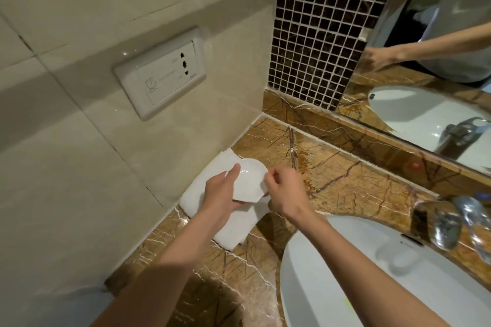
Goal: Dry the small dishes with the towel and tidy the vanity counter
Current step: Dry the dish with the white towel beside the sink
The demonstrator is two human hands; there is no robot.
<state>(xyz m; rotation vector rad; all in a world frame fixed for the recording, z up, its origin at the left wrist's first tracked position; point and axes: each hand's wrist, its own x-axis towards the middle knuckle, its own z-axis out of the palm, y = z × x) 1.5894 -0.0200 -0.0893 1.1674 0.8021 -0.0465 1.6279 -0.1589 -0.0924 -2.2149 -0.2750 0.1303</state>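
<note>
A small white dish [249, 180] with an angular rim is held tilted above a folded white towel [233, 228] that lies on the brown marble counter [345, 180] against the left wall. My left hand [221, 191] grips the dish's left edge, thumb on the inner face. My right hand [284, 188] pinches its right rim with fingers curled. The lower part of the dish is hidden behind my left hand.
A white sink basin [372, 287] sits at the lower right with a chrome faucet [449, 223] behind it. A wall socket plate [162, 71] is on the beige tiled wall. A mirror [438, 61] and dark mosaic tiles [318, 29] stand at the back.
</note>
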